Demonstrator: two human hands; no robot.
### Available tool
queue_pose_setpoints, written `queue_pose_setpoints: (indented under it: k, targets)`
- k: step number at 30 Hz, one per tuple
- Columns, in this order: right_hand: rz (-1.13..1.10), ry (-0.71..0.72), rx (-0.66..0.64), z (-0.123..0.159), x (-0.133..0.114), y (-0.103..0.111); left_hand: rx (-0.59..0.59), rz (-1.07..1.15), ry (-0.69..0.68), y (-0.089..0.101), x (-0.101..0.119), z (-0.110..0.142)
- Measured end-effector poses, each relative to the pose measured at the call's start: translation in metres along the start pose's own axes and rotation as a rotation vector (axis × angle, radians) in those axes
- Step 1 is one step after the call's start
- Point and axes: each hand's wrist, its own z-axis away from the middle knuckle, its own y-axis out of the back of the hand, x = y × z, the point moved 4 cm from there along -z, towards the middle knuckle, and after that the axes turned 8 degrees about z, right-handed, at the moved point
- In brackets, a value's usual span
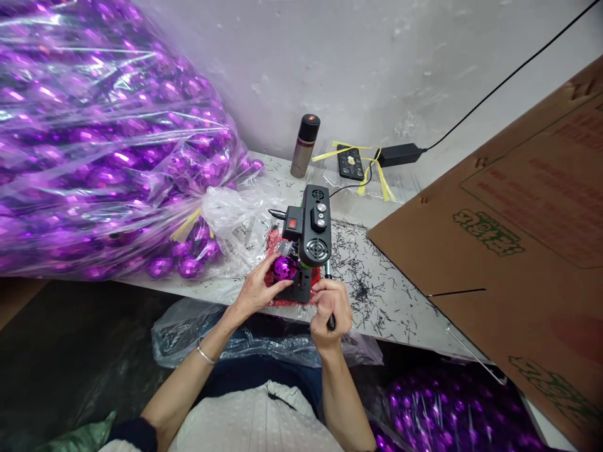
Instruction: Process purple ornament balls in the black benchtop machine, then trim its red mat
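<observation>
A small black machine [311, 235] with a red switch and grey buttons stands on a red mat at the table's front edge. My left hand [258, 290] pinches a shiny purple ball [284, 268] and holds it under the machine's head. My right hand [331, 307] is closed in a fist around the machine's black lever handle [330, 321], just right of the base.
A huge clear bag of purple balls [94, 144] fills the left. A brown cardboard sheet [518, 238] leans at the right. Behind stand a flask [304, 145], a phone [350, 162] and a power adapter [399, 154]. Black wire clippings [367, 276] litter the table. More purple balls [452, 408] lie below.
</observation>
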Motion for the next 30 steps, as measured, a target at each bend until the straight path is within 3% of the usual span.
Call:
queue_pose_setpoints:
  k: [30]
  targets:
    - [-0.011, -0.003, 0.006, 0.0031, 0.0021, -0.0006, 0.015, 0.078, 0.094, -0.0001, 0.0035, -0.0005]
